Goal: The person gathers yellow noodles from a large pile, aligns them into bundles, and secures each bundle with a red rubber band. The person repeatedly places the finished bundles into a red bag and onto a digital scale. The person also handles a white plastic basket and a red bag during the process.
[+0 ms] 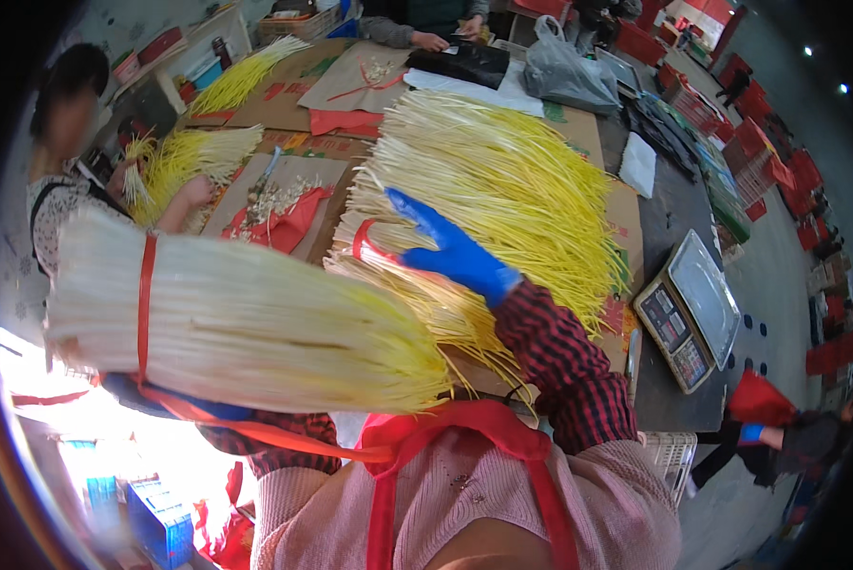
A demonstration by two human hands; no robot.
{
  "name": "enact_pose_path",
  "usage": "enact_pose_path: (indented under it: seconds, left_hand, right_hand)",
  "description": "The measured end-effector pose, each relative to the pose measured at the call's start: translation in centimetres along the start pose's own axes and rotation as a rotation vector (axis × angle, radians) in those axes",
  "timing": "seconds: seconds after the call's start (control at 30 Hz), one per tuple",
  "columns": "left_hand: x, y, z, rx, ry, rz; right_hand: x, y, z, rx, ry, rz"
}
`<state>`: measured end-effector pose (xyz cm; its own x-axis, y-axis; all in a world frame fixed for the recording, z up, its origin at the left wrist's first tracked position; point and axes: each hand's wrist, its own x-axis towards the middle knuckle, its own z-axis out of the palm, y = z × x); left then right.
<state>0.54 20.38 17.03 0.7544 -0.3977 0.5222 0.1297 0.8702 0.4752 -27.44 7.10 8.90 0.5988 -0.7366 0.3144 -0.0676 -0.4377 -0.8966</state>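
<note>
A thick bundle of yellow-white chives point(269, 313), bound by a red band near its white end, lies across the front left of the view. My left hand point(177, 402), in a blue glove, holds it from beneath; its fingers are mostly hidden. A loose red strap hangs from the band. My right hand point(455, 246), in a blue glove with fingers apart, is over a smaller chive bundle point(398, 246) with a red band. Behind them spreads a wide pile of loose chives point(497, 171) on cardboard.
A digital scale point(686, 313) stands on the table's right. A person point(63, 142) handles chives at the left; another person's hands point(433, 41) are at the far edge beside a black bag point(462, 64). A grey plastic bag point(569, 71) sits at the back.
</note>
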Motion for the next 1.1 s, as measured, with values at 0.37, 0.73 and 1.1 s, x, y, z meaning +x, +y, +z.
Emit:
enact_pose_path:
  seconds: [0.37, 0.73, 1.1]
  left_hand:
    - [-4.9, -8.1, 21.6, -0.875, -0.527, -0.557]
    - [0.1, -17.2, 8.8, -0.158, -0.754, -0.809]
    - [-6.2, -20.9, -7.8, 0.692, -0.514, -0.538]
  right_hand:
    - [-11.5, -16.2, -9.2, -0.155, 0.749, 0.425]
    - [-8.5, -16.8, -13.9, -0.928, 0.368, 0.016]
    - [-5.7, 5.5, -9.1, -1.102, -0.033, 0.209]
